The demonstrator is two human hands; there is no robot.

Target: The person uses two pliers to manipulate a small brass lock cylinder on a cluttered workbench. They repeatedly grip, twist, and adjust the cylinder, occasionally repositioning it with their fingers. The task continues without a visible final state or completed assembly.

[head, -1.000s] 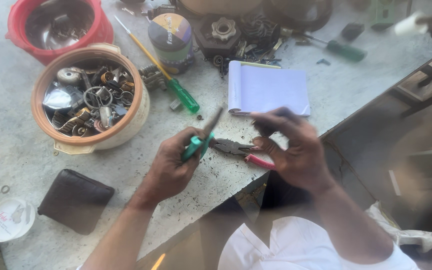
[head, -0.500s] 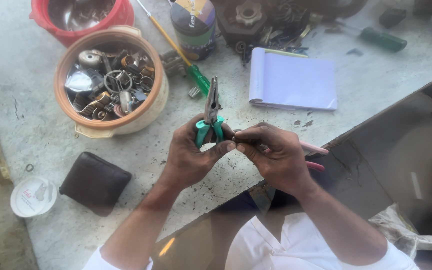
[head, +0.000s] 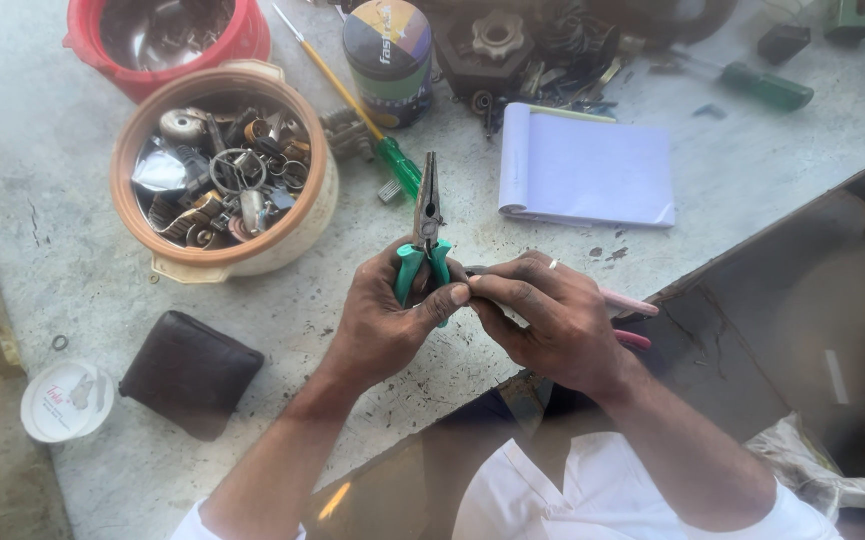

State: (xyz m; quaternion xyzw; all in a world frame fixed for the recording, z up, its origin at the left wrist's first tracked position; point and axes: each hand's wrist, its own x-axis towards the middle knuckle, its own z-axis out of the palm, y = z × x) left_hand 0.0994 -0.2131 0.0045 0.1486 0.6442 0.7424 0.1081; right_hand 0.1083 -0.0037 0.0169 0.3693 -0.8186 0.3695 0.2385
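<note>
Green-handled needle-nose pliers [head: 426, 235] are being gripped by the left hand [head: 392, 320], fingers curled tight around the handles, nose pointing up and away over the grey table [head: 72, 250]. The right hand [head: 552, 320] is being pressed against the left, fingers closed on pink-handled pliers [head: 632, 320] whose handles are sticking out to the right; their head is hidden. A bowl of metal parts [head: 222, 170], a white notepad [head: 592, 170] and a dark wallet [head: 190, 372] are lying nearby.

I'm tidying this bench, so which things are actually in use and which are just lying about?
In use: green-handled needle-nose pliers in left hand; pink-handled tool in right hand.

Lying about: white notepad, brown leather wallet, cream bowl of metal parts, green-handled screwdriver.
</note>
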